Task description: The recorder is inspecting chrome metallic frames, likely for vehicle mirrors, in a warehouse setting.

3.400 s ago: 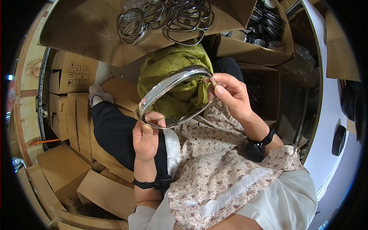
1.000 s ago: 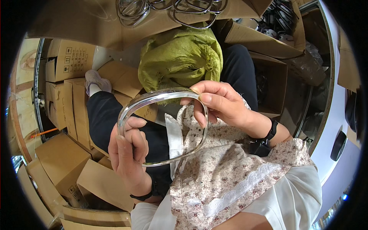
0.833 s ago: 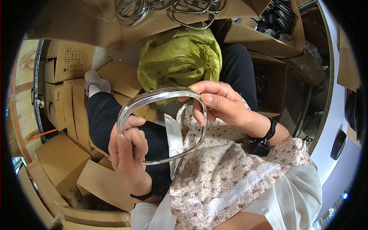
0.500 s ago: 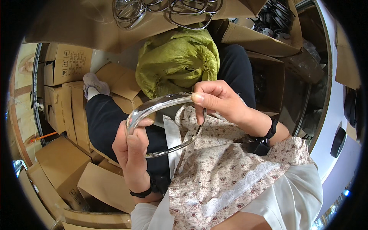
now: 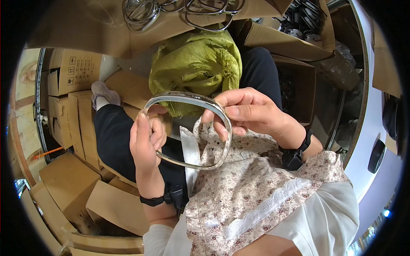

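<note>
Between my two hands I hold a shiny chrome ring-shaped frame (image 5: 192, 166), rounded and roughly oval, above my lap. My left hand (image 5: 147, 135) pinches its left side, thumb pressed on the rim. On the upper right side, the fingers and thumb of my right hand (image 5: 247, 112) close around the rim. Through the ring's opening show my dark trousers and floral apron (image 5: 252, 187). More chrome frames (image 5: 209, 13) of similar shape lie in a loose group on the cardboard surface (image 5: 98, 30) in front of me.
A yellow-green woven sack (image 5: 192, 64) sits between my legs. Opened cardboard boxes (image 5: 70, 181) crowd the left side. At the far right, a box (image 5: 286, 42) holds dark and white parts, beside a white surface (image 5: 363, 106) bearing a black oval object (image 5: 376, 157).
The chrome frame has turned so its opening faces me more fully. My left hand has shifted its hold on the left rim, and my right fingers have moved lower around the right side.
</note>
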{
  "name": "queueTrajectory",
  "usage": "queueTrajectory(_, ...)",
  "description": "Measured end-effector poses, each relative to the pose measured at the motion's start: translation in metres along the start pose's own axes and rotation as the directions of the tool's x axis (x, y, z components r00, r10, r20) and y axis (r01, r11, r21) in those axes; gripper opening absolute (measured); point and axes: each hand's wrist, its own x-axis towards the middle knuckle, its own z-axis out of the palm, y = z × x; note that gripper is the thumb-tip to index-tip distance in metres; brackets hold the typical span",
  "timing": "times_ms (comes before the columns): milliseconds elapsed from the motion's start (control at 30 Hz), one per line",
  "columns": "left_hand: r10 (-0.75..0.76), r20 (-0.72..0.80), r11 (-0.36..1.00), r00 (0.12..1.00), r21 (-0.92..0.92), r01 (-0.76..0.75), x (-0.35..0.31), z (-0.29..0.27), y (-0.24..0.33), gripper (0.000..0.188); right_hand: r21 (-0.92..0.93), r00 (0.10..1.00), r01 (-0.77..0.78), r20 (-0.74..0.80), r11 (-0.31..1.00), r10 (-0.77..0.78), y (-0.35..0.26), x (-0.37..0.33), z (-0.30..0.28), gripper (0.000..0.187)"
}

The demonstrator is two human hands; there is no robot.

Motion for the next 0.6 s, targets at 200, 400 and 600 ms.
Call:
queueTrajectory(200,0.006,-0.1,1.0,0.995,0.001,-0.006,0.002,0.006,0.0,0.043,0.044,0.999,0.019,0.047,0.999,-0.021,0.004,-0.004,0.004,0.036)
queueTrajectory(400,0.085,-0.165,0.994,0.983,-0.049,-0.094,-0.002,0.009,0.009,0.036,0.05,0.997,0.079,0.022,0.996,-0.08,0.011,0.001,-0.009,0.037)
queueTrajectory(600,0.184,-0.139,0.98,0.973,-0.046,-0.192,-0.014,0.012,0.013,0.034,0.003,0.994,0.097,-0.047,0.995,-0.097,0.018,-0.001,-0.016,0.037)
